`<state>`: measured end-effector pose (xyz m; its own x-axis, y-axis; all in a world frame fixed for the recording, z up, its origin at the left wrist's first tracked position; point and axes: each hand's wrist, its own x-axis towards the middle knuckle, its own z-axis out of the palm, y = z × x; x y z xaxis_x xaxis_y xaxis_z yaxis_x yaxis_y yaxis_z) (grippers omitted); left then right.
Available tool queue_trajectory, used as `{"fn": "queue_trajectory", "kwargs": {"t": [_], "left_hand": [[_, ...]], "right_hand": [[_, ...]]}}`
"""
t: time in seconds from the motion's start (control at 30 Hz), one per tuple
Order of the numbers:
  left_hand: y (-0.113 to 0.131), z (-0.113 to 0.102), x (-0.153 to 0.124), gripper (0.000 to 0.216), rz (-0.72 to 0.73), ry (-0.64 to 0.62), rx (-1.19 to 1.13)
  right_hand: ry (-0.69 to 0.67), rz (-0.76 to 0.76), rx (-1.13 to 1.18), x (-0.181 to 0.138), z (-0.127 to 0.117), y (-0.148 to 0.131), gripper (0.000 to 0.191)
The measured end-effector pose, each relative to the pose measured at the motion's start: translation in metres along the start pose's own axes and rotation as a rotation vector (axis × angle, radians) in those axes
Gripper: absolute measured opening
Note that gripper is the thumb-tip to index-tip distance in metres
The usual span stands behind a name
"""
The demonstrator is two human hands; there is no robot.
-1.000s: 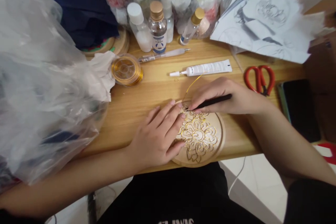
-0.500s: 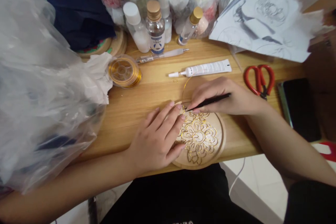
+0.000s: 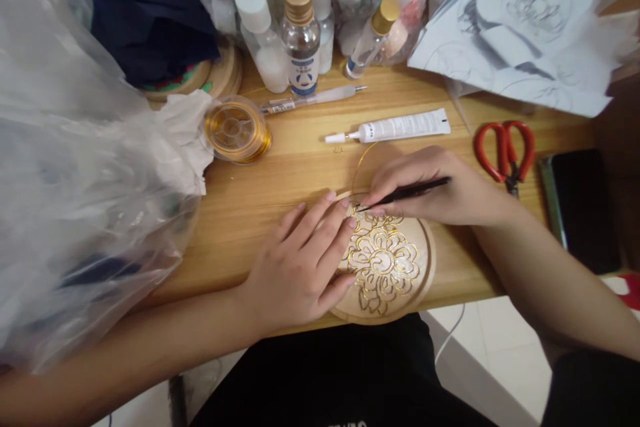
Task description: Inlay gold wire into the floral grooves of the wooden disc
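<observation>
A round wooden board [image 3: 429,267] lies near the table's front edge, with a flower pattern [image 3: 384,260] outlined in gold wire on its face. My left hand [image 3: 300,267] rests flat over the board's left side, fingers stretched and slightly spread. Black tweezers [image 3: 410,192] are pinched in my right hand [image 3: 440,187]; their tips touch down at the board's upper part, close to my left fingertips. From there a thin gold wire [image 3: 359,160] curves up off the board. Whether the tips grip the wire is too small to tell.
Behind the board lie a white glue tube [image 3: 405,127], a pen [image 3: 320,100] and a spool of gold wire [image 3: 237,130]. Bottles [image 3: 303,47] line the back. Red-handled pliers [image 3: 505,153] and a phone [image 3: 580,207] are at right, a plastic bag [image 3: 100,180] at left.
The view has shifted slightly, so the table items appear a little farther right. Both hands keep nearly the same place on the board, and the tweezers are still in my right hand.
</observation>
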<state>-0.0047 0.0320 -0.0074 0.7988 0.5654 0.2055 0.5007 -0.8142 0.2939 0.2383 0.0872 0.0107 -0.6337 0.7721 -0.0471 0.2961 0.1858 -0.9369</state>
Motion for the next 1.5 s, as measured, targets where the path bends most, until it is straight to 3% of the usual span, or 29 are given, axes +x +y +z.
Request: {"fn": "queue_trajectory", "kwargs": {"t": [0.47, 0.93, 1.5], "left_hand": [[0.0, 0.001, -0.001, 0.053, 0.001, 0.004, 0.004], [0.0, 0.0, -0.001, 0.052, -0.008, -0.003, 0.0], [0.0, -0.001, -0.001, 0.051, -0.02, -0.001, -0.015]], "right_hand": [[0.229, 0.019, -0.104, -0.011, 0.021, -0.012, 0.007], [0.024, -0.075, -0.036, -0.01, 0.007, -0.004, 0.007], [0.008, 0.0, -0.021, -0.006, 0.004, -0.003, 0.009]]}}
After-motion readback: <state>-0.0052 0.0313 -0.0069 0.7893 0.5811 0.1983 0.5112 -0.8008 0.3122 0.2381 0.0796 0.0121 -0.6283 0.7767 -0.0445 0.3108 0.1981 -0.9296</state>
